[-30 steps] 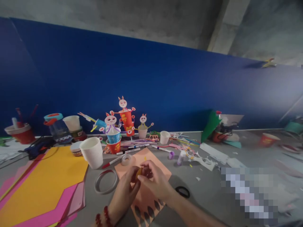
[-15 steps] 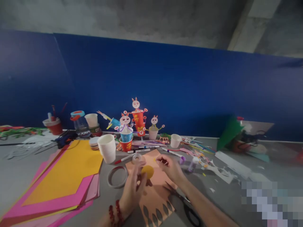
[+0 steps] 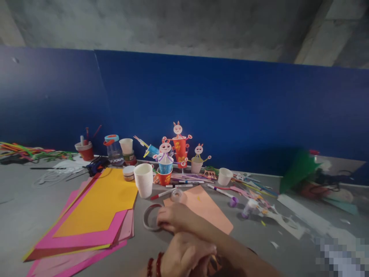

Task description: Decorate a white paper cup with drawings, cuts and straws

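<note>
My right hand (image 3: 175, 217) reaches across to the left, its fingers closed at the right rim of a grey roll of tape (image 3: 145, 219) lying flat. My left hand (image 3: 187, 254), with red bead bracelets at the wrist, is closed below my right forearm. What its fingers hold is hidden. A sheet of orange paper (image 3: 207, 207) lies partly under my right arm. Behind my right hand, a clear tape roll (image 3: 178, 195) rests on the paper's left corner. The yellow paper disc and the scissors' blades are out of sight.
Yellow and pink paper sheets (image 3: 95, 207) lie to the left. White cups (image 3: 143, 181) stand behind the grey tape roll. Paper-cup figures (image 3: 179, 146) line the back, before a blue partition (image 3: 230, 104). Markers (image 3: 220, 190), a glue stick (image 3: 249, 207) and paper scraps (image 3: 284, 221) lie to the right.
My right hand has moved left from the orange paper to the grey tape roll. My left hand has drawn back and closed below it; the yellow disc has gone from sight. The view has shifted left.
</note>
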